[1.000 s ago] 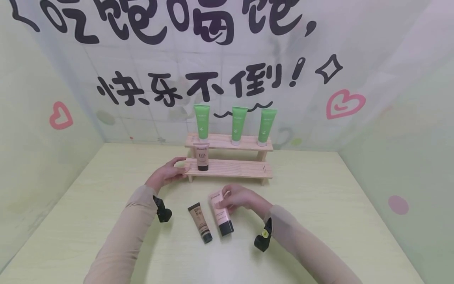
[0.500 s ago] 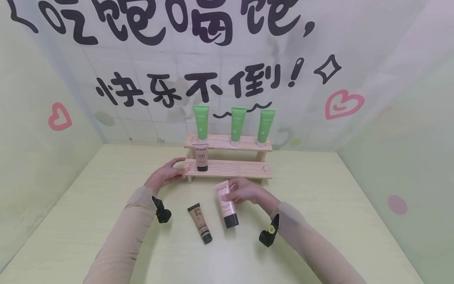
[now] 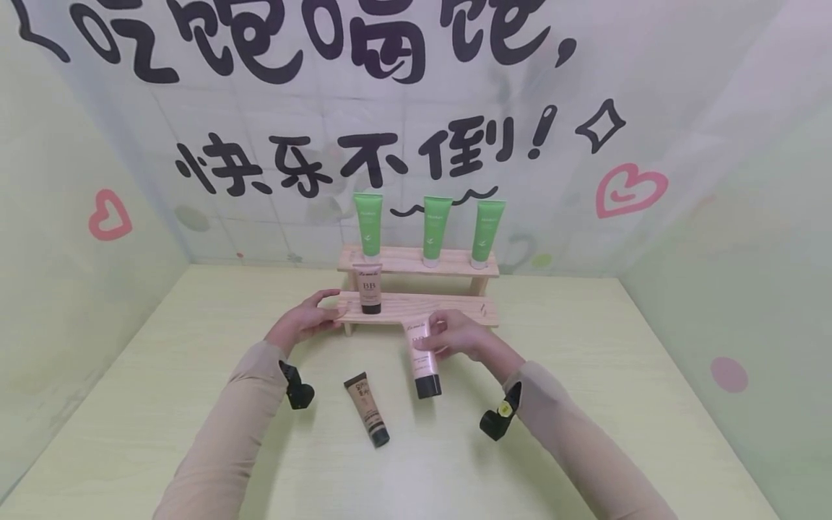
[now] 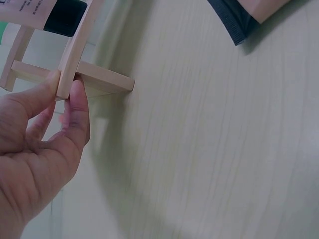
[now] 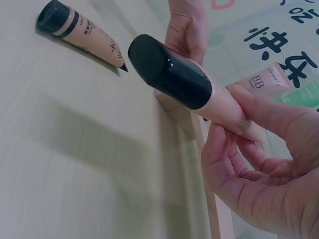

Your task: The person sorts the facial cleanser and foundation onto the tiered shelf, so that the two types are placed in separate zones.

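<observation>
My right hand (image 3: 458, 336) pinches a pink BB cream tube (image 3: 421, 354) between thumb and fingers, its black cap pointing down toward me. In the right wrist view this tube (image 5: 224, 107) is off the table, with its shadow below. My left hand (image 3: 305, 321) grips the left end of the lower shelf of a two-step wooden rack (image 3: 429, 309); the left wrist view shows the thumb above and fingers (image 4: 79, 107) beneath the board. Another pink BB tube (image 3: 370, 289) stands upright on that shelf's left end, cap down.
Three green tubes (image 3: 435, 231) stand upright along the rack's upper shelf. A tan tube with a black cap (image 3: 367, 410) lies on the pale wooden table (image 3: 214, 325) in front. Printed walls (image 3: 279, 108) enclose the back and sides.
My right hand has carried the pink tube up from the table, forward and slightly right, closer to the rack's front edge. The left hand keeps its hold on the rack.
</observation>
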`<state>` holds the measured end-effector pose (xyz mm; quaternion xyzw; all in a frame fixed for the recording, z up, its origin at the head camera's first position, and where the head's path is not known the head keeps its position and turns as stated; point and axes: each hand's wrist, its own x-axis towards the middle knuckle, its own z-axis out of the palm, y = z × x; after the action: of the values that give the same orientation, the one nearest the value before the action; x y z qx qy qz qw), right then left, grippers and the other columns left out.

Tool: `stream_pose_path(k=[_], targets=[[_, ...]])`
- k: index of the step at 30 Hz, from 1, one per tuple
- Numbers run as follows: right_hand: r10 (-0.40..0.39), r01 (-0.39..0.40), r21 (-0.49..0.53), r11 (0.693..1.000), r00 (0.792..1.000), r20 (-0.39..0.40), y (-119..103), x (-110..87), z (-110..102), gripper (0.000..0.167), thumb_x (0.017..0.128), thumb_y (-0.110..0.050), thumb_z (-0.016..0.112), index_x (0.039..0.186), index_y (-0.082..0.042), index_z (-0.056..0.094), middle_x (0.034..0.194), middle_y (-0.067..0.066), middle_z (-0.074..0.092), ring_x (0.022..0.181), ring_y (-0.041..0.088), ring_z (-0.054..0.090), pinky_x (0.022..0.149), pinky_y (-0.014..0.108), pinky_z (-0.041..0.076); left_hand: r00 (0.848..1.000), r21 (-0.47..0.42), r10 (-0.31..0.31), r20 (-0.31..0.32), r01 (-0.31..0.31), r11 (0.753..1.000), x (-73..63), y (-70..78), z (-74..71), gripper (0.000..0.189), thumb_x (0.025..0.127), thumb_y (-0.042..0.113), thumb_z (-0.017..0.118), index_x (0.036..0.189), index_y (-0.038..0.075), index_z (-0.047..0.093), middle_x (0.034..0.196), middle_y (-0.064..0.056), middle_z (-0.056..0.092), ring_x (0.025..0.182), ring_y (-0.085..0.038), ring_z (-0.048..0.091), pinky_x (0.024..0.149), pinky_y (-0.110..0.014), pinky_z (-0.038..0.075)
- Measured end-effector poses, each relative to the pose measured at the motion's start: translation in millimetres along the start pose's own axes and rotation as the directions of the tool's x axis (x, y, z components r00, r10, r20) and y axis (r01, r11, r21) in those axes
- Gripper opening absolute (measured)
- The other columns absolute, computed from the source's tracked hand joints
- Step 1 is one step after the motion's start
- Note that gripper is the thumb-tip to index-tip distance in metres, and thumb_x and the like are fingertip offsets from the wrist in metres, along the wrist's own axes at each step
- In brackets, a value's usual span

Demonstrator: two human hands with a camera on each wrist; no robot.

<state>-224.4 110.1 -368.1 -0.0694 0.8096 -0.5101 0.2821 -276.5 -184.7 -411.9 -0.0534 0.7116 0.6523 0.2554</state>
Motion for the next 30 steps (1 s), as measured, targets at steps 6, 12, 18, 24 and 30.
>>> stream_pose_path(k=[6,12,18,24,30], targets=[[0.002,-0.002,0.002,1.000,0.999,-0.044,-3,3.4,-11,0.028,0.080,-0.014,0.069,0.096,-0.002,0.050,0.094,0.013,0.062,0.078,0.020,0.062,0.071,0.035,0.056,1.000,-0.005,0.002,0.005,-0.002,1.000,1.3,-0.4,-1.1,0.067,0.093,0.005,0.049,0.147,0.013,0.011,0.103,-0.011,0.044,0.073,-0.006,0.056,0.071,-0.016,0.051],[0.005,-0.005,0.000,1.000,0.998,-0.070,-7,6.2,-18,0.033,0.080,-0.015,0.069,0.102,-0.001,0.049,0.097,0.013,0.059,0.079,0.018,0.060,0.072,0.034,0.056,1.000,0.003,0.002,0.003,-0.002,1.000,1.6,-1.0,-1.6,0.067,0.093,0.006,0.049,0.147,0.013,0.011,0.102,-0.010,0.045,0.072,-0.005,0.055,0.072,-0.017,0.052],[-0.009,0.006,-0.032,0.999,0.994,-0.106,-14,8.3,-24,0.035,0.080,-0.013,0.069,0.108,0.001,0.052,0.099,0.013,0.058,0.081,0.018,0.058,0.083,0.042,0.053,1.000,-0.002,0.006,0.002,-0.006,1.000,0.5,-1.0,-1.6,0.067,0.093,0.005,0.049,0.147,0.013,0.011,0.101,-0.010,0.045,0.072,-0.005,0.056,0.072,-0.017,0.052],[-0.013,0.012,-0.011,1.000,0.990,-0.140,-20,10.9,-30,0.041,0.080,-0.010,0.068,0.114,0.003,0.049,0.104,0.013,0.054,0.086,0.019,0.057,0.083,0.038,0.053,1.000,-0.006,0.010,0.005,-0.010,1.000,-0.1,-0.8,-1.5,0.066,0.093,0.005,0.049,0.147,0.012,0.011,0.098,-0.009,0.046,0.072,-0.006,0.056,0.073,-0.018,0.051],[-0.006,0.019,0.062,0.998,0.979,-0.203,-23,15.6,-34,0.044,0.079,-0.008,0.068,0.116,0.003,0.048,0.107,0.014,0.054,0.089,0.020,0.056,0.080,0.033,0.055,1.000,-0.015,0.007,0.003,-0.007,1.000,0.0,-1.2,-1.5,0.067,0.093,0.004,0.049,0.147,0.013,0.011,0.098,-0.008,0.046,0.073,-0.006,0.056,0.071,-0.017,0.051]])
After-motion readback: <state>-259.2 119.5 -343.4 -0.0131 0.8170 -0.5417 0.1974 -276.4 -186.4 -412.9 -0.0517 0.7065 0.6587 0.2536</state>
